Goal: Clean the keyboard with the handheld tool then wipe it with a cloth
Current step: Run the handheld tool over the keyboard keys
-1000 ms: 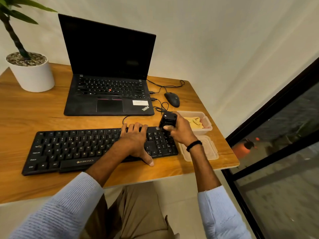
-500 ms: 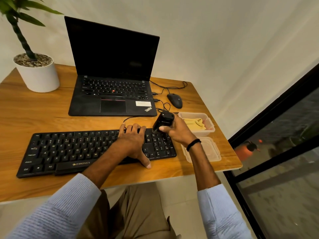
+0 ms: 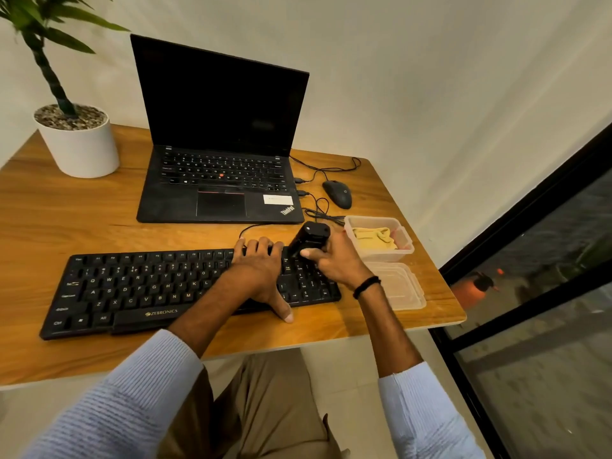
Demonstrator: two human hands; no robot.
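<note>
A black keyboard (image 3: 132, 289) lies along the front of the wooden desk (image 3: 49, 220). My left hand (image 3: 260, 270) lies over its right half, fingers at the far edge, thumb on the desk by the near edge. My right hand (image 3: 334, 263) grips a black handheld tool (image 3: 308, 240), tilted so that its lower end touches the keys near the top right of the keyboard. A yellow cloth (image 3: 374, 238) lies in a clear plastic box (image 3: 405, 246) just right of the tool.
An open black laptop (image 3: 218, 160) stands behind the keyboard, with a black mouse (image 3: 337, 193) and cables to its right. A clear lid (image 3: 404, 286) lies in front of the box. A white plant pot (image 3: 77, 144) stands at the back left. The desk's right edge is close.
The tool has tipped from upright to leaning left and slid a little left along the keyboard's top right keys. My left hand stays put. The view has shifted slightly.
</note>
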